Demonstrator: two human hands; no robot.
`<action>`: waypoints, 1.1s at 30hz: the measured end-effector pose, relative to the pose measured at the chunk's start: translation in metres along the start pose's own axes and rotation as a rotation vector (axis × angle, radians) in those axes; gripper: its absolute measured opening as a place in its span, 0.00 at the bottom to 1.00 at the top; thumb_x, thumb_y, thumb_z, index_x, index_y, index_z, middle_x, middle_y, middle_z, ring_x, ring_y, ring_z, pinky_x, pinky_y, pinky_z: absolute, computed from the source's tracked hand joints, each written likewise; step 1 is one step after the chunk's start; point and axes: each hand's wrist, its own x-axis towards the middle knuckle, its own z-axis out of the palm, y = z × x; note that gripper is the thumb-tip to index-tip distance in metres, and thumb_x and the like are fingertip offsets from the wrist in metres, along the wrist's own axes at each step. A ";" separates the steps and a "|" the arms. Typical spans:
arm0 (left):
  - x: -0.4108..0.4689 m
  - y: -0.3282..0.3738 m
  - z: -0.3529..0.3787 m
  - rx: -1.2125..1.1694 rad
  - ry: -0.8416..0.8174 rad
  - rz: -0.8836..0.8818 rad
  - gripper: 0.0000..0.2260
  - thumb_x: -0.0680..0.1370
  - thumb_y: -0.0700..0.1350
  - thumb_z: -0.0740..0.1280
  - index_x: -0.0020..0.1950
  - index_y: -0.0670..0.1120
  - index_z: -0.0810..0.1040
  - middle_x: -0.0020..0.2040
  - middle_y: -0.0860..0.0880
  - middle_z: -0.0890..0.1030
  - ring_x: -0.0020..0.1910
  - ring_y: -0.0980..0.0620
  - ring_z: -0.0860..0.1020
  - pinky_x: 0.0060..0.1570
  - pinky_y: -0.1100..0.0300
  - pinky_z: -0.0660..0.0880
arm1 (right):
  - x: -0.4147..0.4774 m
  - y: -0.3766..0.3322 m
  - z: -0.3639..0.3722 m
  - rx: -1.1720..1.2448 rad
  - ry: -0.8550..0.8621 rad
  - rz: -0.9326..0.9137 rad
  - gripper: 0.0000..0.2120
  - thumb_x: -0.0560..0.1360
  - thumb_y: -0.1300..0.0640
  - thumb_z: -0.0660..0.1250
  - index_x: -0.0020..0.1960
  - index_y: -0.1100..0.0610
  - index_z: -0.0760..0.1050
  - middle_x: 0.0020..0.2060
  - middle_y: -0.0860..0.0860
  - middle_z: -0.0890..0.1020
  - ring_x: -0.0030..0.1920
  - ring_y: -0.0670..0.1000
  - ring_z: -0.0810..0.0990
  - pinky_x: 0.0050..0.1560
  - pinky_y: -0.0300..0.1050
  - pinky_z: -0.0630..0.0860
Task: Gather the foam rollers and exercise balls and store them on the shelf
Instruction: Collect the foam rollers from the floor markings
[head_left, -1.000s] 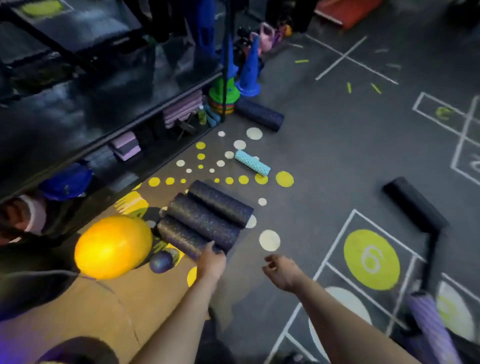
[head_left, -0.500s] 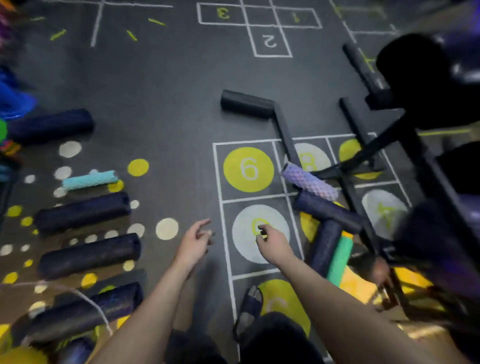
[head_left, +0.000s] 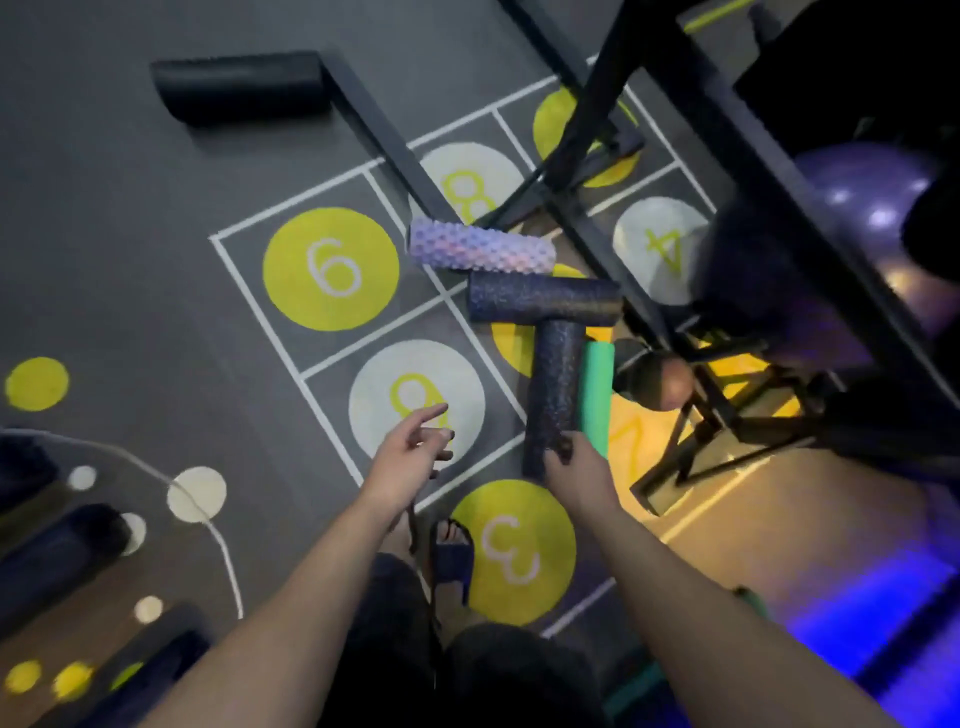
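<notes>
At lower centre of the frame the right hand (head_left: 574, 467) is closed around the near end of a dark speckled foam roller (head_left: 553, 384) that lies lengthwise on the grey floor (head_left: 130, 234), running away from the person. Just right of it, touching along its side, lies a slim green foam tube (head_left: 597, 387). Across the far end of the held roller lies a second dark speckled foam roller (head_left: 543, 304), and just beyond that a lilac knobbed foam roller (head_left: 480, 249). The left hand (head_left: 415, 457) hovers open, fingers spread, over the white circle of the painted hopscotch grid (head_left: 249, 280). A black smooth foam roller (head_left: 239, 88) rests at upper left. At right, under the black metal shelf frame (head_left: 727, 135), sits a purple exercise ball (head_left: 872, 202)
</notes>
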 end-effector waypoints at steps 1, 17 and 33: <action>0.025 -0.008 0.007 0.006 -0.016 -0.023 0.13 0.82 0.42 0.66 0.61 0.59 0.80 0.55 0.42 0.84 0.48 0.48 0.83 0.49 0.53 0.76 | 0.021 0.008 0.009 0.015 0.003 0.024 0.23 0.80 0.53 0.65 0.73 0.60 0.69 0.67 0.59 0.78 0.67 0.59 0.76 0.65 0.49 0.72; 0.402 -0.162 0.128 0.309 -0.263 -0.177 0.14 0.83 0.46 0.66 0.69 0.53 0.76 0.60 0.42 0.82 0.48 0.51 0.82 0.49 0.53 0.75 | 0.400 0.175 0.191 0.111 0.013 0.422 0.65 0.63 0.33 0.79 0.82 0.56 0.42 0.79 0.62 0.55 0.78 0.65 0.56 0.75 0.65 0.61; 0.430 -0.244 0.193 0.363 -0.289 -0.226 0.57 0.54 0.56 0.87 0.76 0.58 0.59 0.64 0.55 0.80 0.59 0.57 0.82 0.61 0.52 0.79 | 0.391 0.250 0.180 0.816 -0.423 0.234 0.17 0.79 0.38 0.65 0.64 0.43 0.80 0.59 0.44 0.84 0.59 0.45 0.83 0.64 0.48 0.79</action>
